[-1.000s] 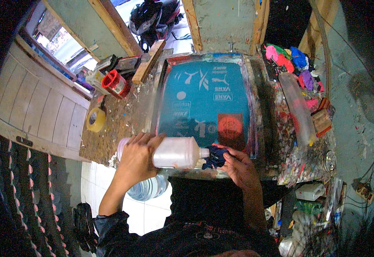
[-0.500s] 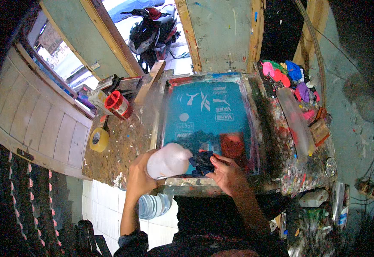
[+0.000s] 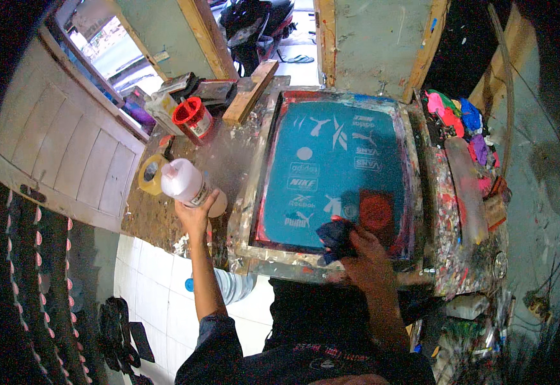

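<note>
My left hand (image 3: pixel 195 213) grips a pinkish white plastic bottle (image 3: pixel 183 179) over the left side of the worktable, beside a yellow tape roll (image 3: pixel 149 176); whether the bottle rests on the wood I cannot tell. My right hand (image 3: pixel 366 250) holds a crumpled dark navy cloth (image 3: pixel 336 239) at the lower part of a printing screen (image 3: pixel 330 168) with a teal surface, light stencilled designs and a paint-stained frame. A red patch (image 3: pixel 375 208) shows on the screen just beyond that hand.
A red tub (image 3: pixel 191 119), jugs and a wooden bar (image 3: pixel 251 93) stand back left. Colourful clumps (image 3: pixel 469 114) and a long translucent strip (image 3: pixel 460 183) lie right. A white door (image 3: pixel 55 128) is left, a scooter (image 3: pixel 254 29) outside, a large water bottle (image 3: pixel 232 287) below the table.
My left hand has carried the bottle away from the cloth to the table's left side and turned it more upright. My right hand with the cloth has moved slightly right, staying low on the screen.
</note>
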The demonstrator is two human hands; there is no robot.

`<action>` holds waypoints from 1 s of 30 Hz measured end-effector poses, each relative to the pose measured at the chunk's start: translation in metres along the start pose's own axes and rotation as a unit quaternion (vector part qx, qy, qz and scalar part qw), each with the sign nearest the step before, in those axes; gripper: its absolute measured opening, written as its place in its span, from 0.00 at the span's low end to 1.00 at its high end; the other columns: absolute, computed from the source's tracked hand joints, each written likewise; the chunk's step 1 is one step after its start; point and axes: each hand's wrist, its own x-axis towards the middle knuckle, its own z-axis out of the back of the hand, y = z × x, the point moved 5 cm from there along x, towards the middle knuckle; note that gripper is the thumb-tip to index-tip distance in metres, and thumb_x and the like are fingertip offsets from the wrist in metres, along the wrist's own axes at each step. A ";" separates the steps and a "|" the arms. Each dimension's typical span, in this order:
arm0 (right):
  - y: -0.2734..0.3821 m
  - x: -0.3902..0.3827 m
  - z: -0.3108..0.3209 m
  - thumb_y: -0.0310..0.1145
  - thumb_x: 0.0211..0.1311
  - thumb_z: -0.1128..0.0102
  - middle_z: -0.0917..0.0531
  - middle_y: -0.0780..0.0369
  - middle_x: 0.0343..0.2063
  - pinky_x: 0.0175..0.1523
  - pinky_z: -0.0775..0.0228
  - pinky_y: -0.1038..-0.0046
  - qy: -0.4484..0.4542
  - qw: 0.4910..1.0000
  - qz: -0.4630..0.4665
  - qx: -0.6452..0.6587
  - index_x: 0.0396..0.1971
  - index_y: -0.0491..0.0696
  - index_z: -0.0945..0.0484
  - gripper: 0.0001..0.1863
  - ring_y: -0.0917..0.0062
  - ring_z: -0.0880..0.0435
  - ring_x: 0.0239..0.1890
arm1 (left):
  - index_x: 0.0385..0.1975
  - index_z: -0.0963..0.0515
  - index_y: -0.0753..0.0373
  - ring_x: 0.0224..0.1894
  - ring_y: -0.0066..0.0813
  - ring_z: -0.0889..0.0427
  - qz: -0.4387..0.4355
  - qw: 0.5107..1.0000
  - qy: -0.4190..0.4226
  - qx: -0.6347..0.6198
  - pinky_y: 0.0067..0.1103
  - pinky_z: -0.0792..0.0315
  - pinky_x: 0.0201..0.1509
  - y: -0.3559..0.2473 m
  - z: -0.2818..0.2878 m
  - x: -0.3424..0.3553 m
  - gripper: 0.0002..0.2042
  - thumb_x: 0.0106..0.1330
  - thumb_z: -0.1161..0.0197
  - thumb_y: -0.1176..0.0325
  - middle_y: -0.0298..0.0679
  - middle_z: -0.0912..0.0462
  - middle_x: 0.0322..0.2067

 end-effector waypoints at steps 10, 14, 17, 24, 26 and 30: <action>-0.003 -0.035 0.046 0.34 0.69 0.51 0.21 0.54 0.51 0.62 0.32 0.67 -0.059 0.991 0.048 0.108 0.57 0.38 0.29 0.21 0.67 0.21 0.54 | 0.58 0.36 0.70 0.56 0.40 0.26 -0.033 0.998 -0.048 0.023 0.32 0.34 0.61 0.024 0.002 -0.005 0.43 0.42 0.18 0.61 0.48 0.26 0.54; -0.009 -0.047 0.064 0.31 0.70 0.52 0.22 0.53 0.53 0.62 0.32 0.66 -0.116 0.990 0.070 0.045 0.58 0.38 0.30 0.20 0.65 0.22 0.55 | 0.57 0.34 0.70 0.55 0.38 0.28 -0.099 0.977 -0.179 0.052 0.33 0.35 0.62 -0.030 0.019 -0.064 0.34 0.53 0.25 0.66 0.49 0.28 0.55; -0.015 -0.045 0.063 0.29 0.70 0.51 0.23 0.53 0.54 0.62 0.32 0.65 -0.105 0.979 0.073 0.158 0.58 0.38 0.31 0.20 0.65 0.23 0.55 | 0.55 0.30 0.69 0.54 0.38 0.27 -0.070 0.981 -0.041 -0.175 0.33 0.33 0.59 -0.058 -0.004 -0.123 0.20 0.68 0.45 0.62 0.48 0.25 0.51; 0.010 -0.061 0.056 0.26 0.66 0.47 0.23 0.55 0.55 0.61 0.30 0.67 -0.143 0.983 0.016 -0.117 0.58 0.40 0.29 0.20 0.67 0.23 0.56 | 0.66 0.43 0.73 0.73 0.46 0.47 0.289 0.588 0.273 -0.704 0.37 0.52 0.76 -0.165 -0.140 -0.176 0.32 0.76 0.65 0.50 0.56 0.46 0.70; 0.017 -0.073 0.056 0.26 0.65 0.45 0.23 0.56 0.56 0.60 0.29 0.68 -0.132 0.990 0.053 -0.009 0.58 0.41 0.28 0.21 0.68 0.23 0.56 | 0.67 0.44 0.74 0.74 0.45 0.49 0.312 0.540 0.285 -0.728 0.37 0.53 0.76 -0.181 -0.158 -0.185 0.31 0.77 0.65 0.50 0.55 0.47 0.70; 0.023 -0.082 0.062 0.25 0.62 0.41 0.24 0.58 0.57 0.59 0.29 0.70 -0.150 0.980 0.127 0.039 0.56 0.41 0.26 0.21 0.70 0.23 0.55 | 0.67 0.46 0.75 0.74 0.47 0.51 0.316 0.526 0.330 -0.718 0.38 0.54 0.77 -0.197 -0.186 -0.207 0.31 0.77 0.66 0.53 0.56 0.49 0.71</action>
